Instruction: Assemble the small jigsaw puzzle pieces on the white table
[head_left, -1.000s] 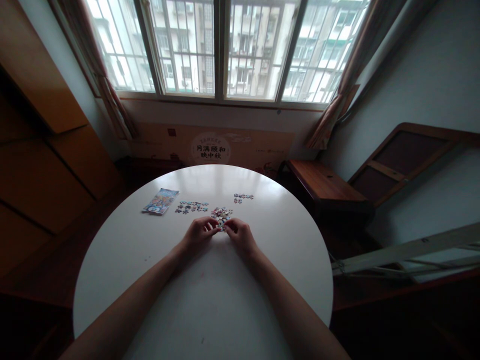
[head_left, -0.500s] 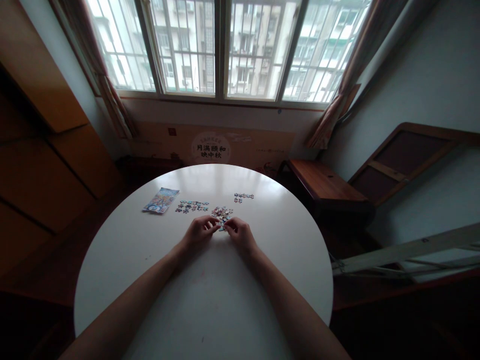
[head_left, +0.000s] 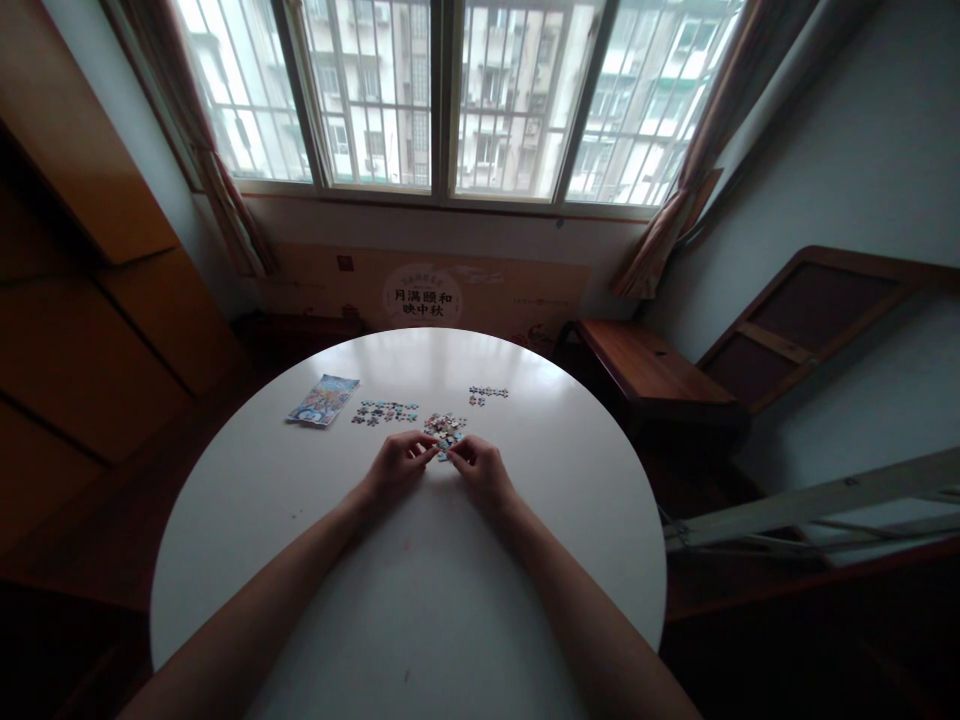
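Note:
A loose pile of jigsaw puzzle pieces (head_left: 445, 424) lies on the white round table (head_left: 420, 600), just beyond my fingertips. My left hand (head_left: 403, 463) is at the pile's near left edge, thumb and fingers pinched on a small puzzle piece. Opposite it, my right hand (head_left: 478, 463) has its fingers closed in a pinch at the near right edge, also on a puzzle piece. The fingertips almost meet, and the pieces in them are tiny and partly covered. Left of the pile sit rows of puzzle pieces (head_left: 385, 412); a smaller group of puzzle pieces (head_left: 488, 394) lies farther right.
A colourful picture sheet (head_left: 324, 401) lies at the table's left. Behind the table are a printed banner (head_left: 495, 290) and barred windows. A wooden bench (head_left: 645, 360) stands beyond the right edge, and wooden cabinets (head_left: 67, 350) line the left.
Both hands stay at the near edge of the pile with only slight finger movement; the left fingertips have shifted a little. The laid-out pieces have not moved.

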